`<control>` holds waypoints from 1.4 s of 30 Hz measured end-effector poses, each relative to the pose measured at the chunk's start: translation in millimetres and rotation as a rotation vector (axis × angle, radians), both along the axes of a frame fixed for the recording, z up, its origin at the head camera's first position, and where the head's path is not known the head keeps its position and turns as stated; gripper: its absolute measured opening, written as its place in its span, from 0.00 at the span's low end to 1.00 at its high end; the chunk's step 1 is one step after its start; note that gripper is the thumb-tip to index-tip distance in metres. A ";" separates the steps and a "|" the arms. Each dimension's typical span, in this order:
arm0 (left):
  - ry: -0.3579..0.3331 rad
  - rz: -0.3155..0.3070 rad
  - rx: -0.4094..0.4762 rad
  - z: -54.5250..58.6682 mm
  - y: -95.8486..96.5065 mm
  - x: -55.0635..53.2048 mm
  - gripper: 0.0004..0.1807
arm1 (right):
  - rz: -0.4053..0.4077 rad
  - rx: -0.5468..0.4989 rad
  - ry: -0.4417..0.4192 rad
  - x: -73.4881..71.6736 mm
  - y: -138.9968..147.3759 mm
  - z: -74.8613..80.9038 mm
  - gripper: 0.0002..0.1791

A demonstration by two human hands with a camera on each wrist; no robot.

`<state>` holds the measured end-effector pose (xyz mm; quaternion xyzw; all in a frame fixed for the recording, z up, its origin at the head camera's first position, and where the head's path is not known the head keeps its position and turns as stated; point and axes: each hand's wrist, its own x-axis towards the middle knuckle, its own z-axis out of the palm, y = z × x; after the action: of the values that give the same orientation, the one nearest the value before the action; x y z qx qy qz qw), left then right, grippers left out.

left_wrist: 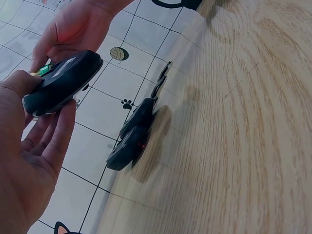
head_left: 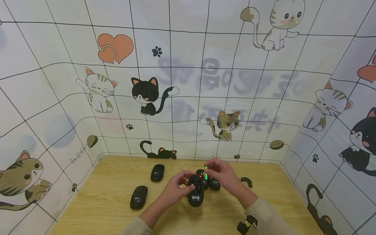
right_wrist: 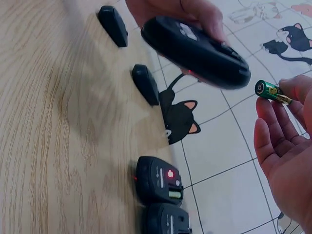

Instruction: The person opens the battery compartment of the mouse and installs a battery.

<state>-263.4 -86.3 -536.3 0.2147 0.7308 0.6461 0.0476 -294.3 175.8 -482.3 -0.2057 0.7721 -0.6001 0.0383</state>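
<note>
My left hand point(head_left: 177, 187) grips a mouse point(head_left: 195, 199); my right hand point(head_left: 225, 175) pinches a battery point(right_wrist: 272, 91) its fingers partly hide.

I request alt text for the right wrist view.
A right hand pinches a green cylindrical battery near a black oval plastic mouse in the left hand. Four more black mice rest on the pale wooden table, one with red light.

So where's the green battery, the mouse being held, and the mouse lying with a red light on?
Green battery point(right_wrist: 274, 92): right wrist view, side of its casing.
Held mouse point(head_left: 196, 193): head view, its underside.
Red-lit mouse point(right_wrist: 157, 183): right wrist view, its upturned underside.
</note>
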 end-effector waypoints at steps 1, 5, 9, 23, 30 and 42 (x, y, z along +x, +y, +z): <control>0.000 -0.001 -0.001 -0.1 0.0 0.0 0.22 | 0.011 -0.003 0.006 1.5 -0.4 1.2 0.11; 0.000 -0.001 -0.002 -1.2 -0.1 -0.1 0.22 | 0.057 -0.005 0.025 6.1 -2.4 4.0 0.10; 0.008 -0.008 0.005 -2.2 -0.2 0.0 0.22 | 0.097 -0.008 0.038 9.8 -5.5 5.7 0.08; -0.001 -0.019 0.010 -2.6 -0.4 0.8 0.21 | 0.171 -0.008 0.065 20.9 -12.6 8.6 0.09; 0.003 -0.024 0.016 -2.0 0.4 1.2 0.21 | 0.161 0.041 0.067 24.5 -13.1 9.0 0.08; 0.000 -0.008 0.015 -0.1 0.9 -0.5 0.21 | 0.100 0.162 0.177 25.7 -16.3 4.0 0.04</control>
<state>-263.9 -85.4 -536.5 0.2182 0.7250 0.6515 0.0484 -268.6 159.5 -478.3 -0.2924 0.8071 -0.5126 0.0163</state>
